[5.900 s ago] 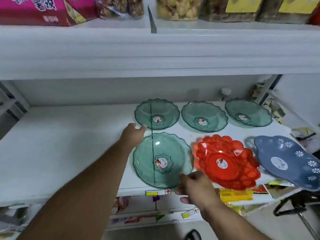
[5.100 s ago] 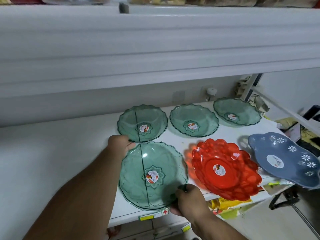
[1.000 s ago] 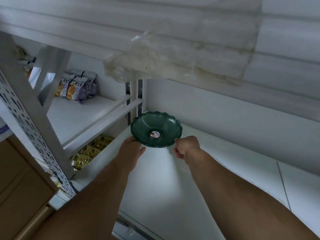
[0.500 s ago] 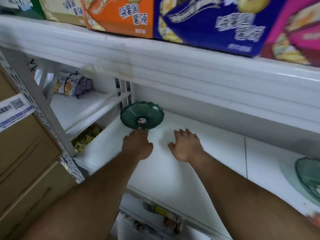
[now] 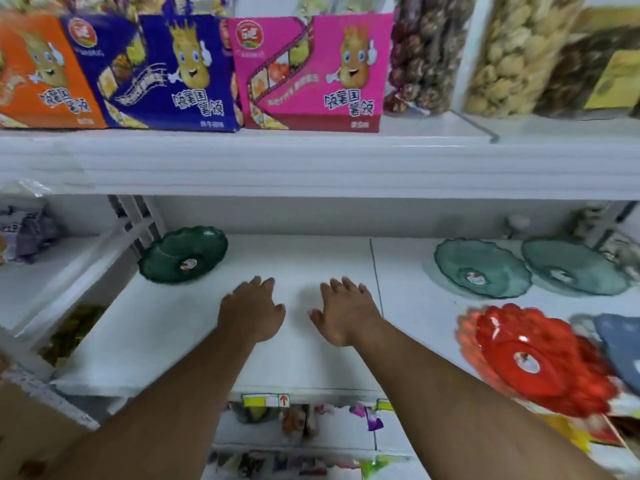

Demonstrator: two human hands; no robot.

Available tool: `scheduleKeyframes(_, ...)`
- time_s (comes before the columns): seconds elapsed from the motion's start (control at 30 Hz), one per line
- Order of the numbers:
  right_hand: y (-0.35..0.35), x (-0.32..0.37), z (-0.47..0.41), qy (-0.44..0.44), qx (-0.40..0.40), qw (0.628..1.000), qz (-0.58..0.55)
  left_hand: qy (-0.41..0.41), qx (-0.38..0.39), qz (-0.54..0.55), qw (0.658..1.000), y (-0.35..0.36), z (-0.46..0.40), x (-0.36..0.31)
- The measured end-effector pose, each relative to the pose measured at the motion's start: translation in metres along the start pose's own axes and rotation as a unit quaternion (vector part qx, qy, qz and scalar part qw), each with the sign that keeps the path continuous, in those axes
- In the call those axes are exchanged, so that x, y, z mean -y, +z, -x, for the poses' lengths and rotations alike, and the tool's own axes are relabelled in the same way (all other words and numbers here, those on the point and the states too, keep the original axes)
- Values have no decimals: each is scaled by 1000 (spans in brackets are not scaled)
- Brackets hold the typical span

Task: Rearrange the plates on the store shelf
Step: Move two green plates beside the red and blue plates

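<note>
A dark green scalloped plate [image 5: 183, 255] rests at the back left corner of the white shelf [image 5: 304, 362], tilted against the side frame. My left hand [image 5: 252, 311] and my right hand [image 5: 346, 310] hover over the shelf's middle, both empty with fingers spread, apart from that plate. Two lighter green plates [image 5: 481, 268] [image 5: 571, 266] lie at the back right. A red flower-shaped plate [image 5: 533, 358] sits at the front right, with a blue plate [image 5: 620, 341] beside it at the frame edge.
The shelf above [image 5: 311, 161] carries orange, blue and pink snack boxes [image 5: 311, 71] and clear jars [image 5: 429, 53] of nuts. A white metal frame [image 5: 135, 220] bounds the left side, with snack packets [image 5: 27, 230] beyond it. Price tags [image 5: 265, 400] line the front edge.
Both hands have let go of the dark green plate at the back left and drawn back toward the shelf's middle. The view has swung right, bringing the other plates in.
</note>
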State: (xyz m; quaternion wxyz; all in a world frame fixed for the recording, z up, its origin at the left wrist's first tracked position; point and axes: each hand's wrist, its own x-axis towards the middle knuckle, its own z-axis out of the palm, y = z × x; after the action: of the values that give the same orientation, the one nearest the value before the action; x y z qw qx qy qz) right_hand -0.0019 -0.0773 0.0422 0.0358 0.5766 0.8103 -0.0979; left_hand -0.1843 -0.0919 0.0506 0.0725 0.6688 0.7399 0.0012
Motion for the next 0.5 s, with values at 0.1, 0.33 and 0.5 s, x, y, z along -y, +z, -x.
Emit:
scheduleKeyframes(0.1, -1, -18, 26, 54, 4, 999, -9, 44, 11, 17, 999, 2, 5, -26)
scheduleKeyframes(0.33, 6, -59, 93, 139, 5, 990, -14, 119, 43, 46, 991, 24, 28, -86)
scheduleKeyframes(0.5, -4, -106, 134, 182, -16, 983, -20, 151, 58, 51, 985, 28, 35, -143)
